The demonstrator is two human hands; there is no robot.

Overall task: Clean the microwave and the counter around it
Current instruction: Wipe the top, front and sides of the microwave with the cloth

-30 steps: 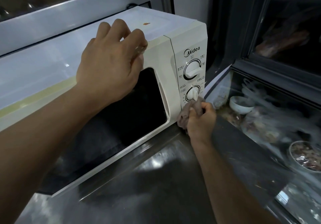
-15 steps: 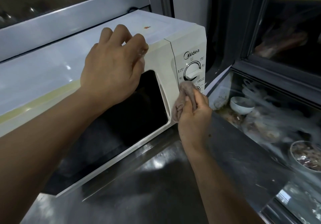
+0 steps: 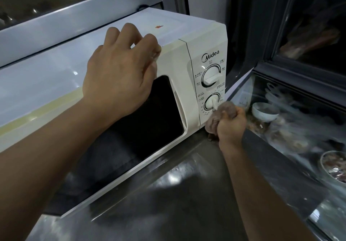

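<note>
- Head view: a cream-white boxy plastic microwave [image 3: 187,57] with a dark glass door is sitting on a reflective stainless-steel counter [image 3: 187,194], pushed back toward a metal-framed wall.
- The left hand [image 3: 119,76] is lying over the top front edge of the door with fingers curled, knuckles up, holding nothing loose; it is likely bracing the oven so it is not sliding under the wiping.
- The right hand [image 3: 231,126] is gripping a bunched greyish-pink cloth [image 3: 222,113] in a closed fist, pressing it against the lower right corner of the control panel, just beside the lower white round dial [image 3: 212,102].
- Bunching the cloth is probably letting it work around the dial.
- A small white bowl [image 3: 265,112] is sitting behind glass to the right.
</note>
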